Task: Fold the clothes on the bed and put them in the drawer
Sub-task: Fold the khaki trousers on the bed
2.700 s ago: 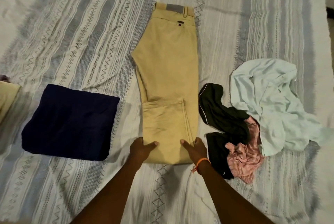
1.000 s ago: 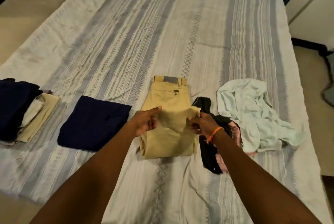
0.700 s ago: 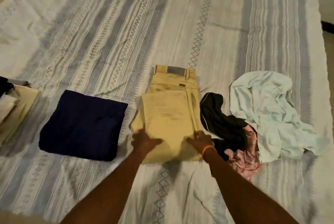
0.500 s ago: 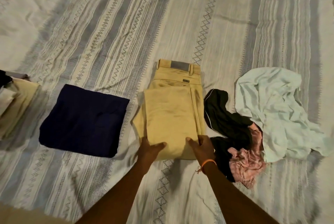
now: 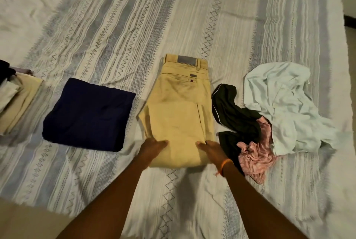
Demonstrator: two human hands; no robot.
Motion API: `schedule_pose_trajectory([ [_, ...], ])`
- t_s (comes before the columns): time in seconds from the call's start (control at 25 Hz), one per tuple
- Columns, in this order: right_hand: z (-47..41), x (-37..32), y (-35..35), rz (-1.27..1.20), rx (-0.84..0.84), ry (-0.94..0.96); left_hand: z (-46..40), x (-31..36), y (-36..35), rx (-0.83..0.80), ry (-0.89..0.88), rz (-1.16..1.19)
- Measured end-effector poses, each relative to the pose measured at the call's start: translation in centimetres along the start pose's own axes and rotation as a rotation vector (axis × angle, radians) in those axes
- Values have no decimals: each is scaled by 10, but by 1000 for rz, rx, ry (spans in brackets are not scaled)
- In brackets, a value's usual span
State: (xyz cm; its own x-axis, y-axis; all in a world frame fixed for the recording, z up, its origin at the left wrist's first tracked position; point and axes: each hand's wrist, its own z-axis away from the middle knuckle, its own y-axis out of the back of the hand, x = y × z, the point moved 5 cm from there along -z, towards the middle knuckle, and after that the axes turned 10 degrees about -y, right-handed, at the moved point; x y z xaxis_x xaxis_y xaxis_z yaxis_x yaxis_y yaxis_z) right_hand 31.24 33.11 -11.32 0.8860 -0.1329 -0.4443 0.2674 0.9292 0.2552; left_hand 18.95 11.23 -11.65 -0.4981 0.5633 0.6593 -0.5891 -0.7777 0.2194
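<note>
1. Khaki trousers (image 5: pixel 179 115) lie folded at the middle of the bed (image 5: pixel 240 26), waistband at the far end.
2. Left hand (image 5: pixel 152 149) and right hand (image 5: pixel 212 150) rest on the near corners of the trousers — whether either grip is pinching cloth or merely pressing, I cannot tell.
3. An orange wristband (image 5: pixel 224 164) circles the right wrist.
4. Left of the trousers sits a folded navy garment (image 5: pixel 86 115); further left, a stack of folded clothes (image 5: pixel 13 100) at the frame edge.
5. Just right, touching one another, unfolded: a black garment (image 5: pixel 235 119), a pink one (image 5: pixel 254 154), a pale mint shirt (image 5: pixel 285 103).
6. A grey waistband patch (image 5: pixel 185 59) and a small pocket tab — both illegible.
</note>
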Motion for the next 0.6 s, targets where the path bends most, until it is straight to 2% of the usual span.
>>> schedule_pose_trajectory([
  [0.08, 19, 41, -4, 37, 12, -46, 28, -28, -9, -70, 38, -65],
  [0.16, 33, 73, -13, 186, 54, -146, 43, -51, -18, -114, 57, -153],
  [0.24, 34, 91, -17, 177, 132, -198, 38, -67, -21, -72, 35, -285],
  [0.36, 33, 79, -13, 197, 276, -156, 22, -65, -27, -13, -6, -331],
  [0.44, 37, 58, -9, 106, 350, -126, 26, -57, -21, 92, 23, -401],
  [0.52, 25, 55, -9, -68, 326, -102, 26, -63, -13, 257, 115, -430],
  [0.6, 18, 65, -14, -188, 262, -144, 27, -76, -13, 250, 184, -200],
])
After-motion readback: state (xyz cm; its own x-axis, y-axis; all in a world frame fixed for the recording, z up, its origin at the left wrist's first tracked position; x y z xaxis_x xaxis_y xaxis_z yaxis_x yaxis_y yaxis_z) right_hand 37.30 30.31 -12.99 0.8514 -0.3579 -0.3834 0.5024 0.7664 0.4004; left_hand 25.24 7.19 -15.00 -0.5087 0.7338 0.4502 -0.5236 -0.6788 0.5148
